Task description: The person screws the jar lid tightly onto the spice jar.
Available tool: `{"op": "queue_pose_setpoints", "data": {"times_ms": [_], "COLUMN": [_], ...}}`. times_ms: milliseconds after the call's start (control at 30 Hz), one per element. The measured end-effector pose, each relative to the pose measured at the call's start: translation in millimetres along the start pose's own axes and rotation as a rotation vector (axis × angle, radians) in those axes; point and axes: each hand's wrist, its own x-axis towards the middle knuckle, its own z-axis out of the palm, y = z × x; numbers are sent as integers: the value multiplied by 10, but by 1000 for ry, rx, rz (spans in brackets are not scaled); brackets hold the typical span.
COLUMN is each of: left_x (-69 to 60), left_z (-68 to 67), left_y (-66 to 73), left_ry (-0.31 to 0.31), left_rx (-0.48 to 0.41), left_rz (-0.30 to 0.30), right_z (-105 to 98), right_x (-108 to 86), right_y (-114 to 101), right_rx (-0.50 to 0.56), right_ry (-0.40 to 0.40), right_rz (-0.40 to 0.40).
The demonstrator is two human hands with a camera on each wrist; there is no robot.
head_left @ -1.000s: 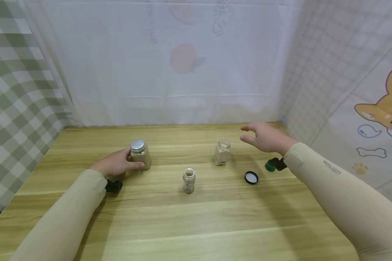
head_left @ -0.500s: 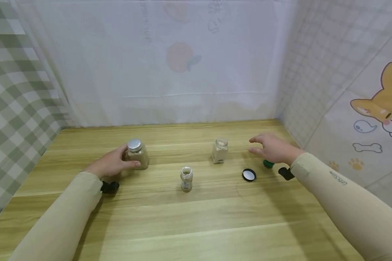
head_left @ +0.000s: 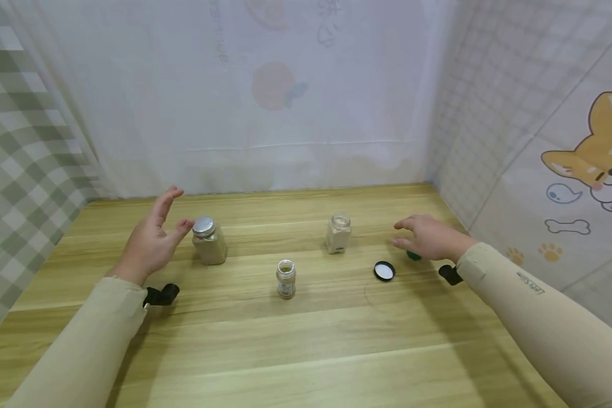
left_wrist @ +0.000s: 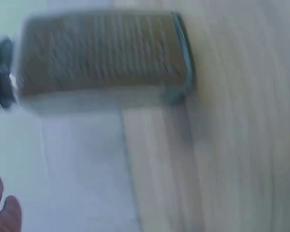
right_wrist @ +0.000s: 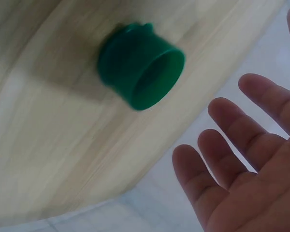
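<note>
Beside a silver-lidded jar (head_left: 210, 245) of tan powder, my left hand (head_left: 150, 243) is lifted away with thumb and fingers spread. The left wrist view shows that jar (left_wrist: 101, 53) blurred, apart from the fingertips at the lower left corner. On the right, my right hand (head_left: 430, 237) hovers over a green cap (head_left: 413, 255), partly hiding it. In the right wrist view the green cap (right_wrist: 140, 67) stands with its hollow side up, and the extended fingers are apart from it.
An uncapped small jar (head_left: 286, 280) stands mid-table. Behind it to the right is an open jar (head_left: 339, 233) of pale powder. A black-rimmed lid (head_left: 385, 271) lies white side up. White cloth (head_left: 265, 124) hangs along the table's back edge.
My left hand has let go of the silver-lidded jar and drawn back to the left, fingers spreading. My right hand has moved right and down, over the green cap.
</note>
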Motion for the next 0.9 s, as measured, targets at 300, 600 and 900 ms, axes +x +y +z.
{"op": "queue_pose_setpoints", "data": {"times_ms": [300,600,900], "left_x": [-105,-212,-273], "left_z": [205,567,931], "left_y": [367,669,731], "left_ry": [4,-99,-336], "left_rx": [46,107,117], "left_rz": [228,418,324], "right_z": [5,12,41], "right_x": [-25,-77,-73], "right_y": [177,222,261], "right_rx": [-31,-3,-36], "right_ry": [-82,-119,-127], "right_rz": [41,86,99]}}
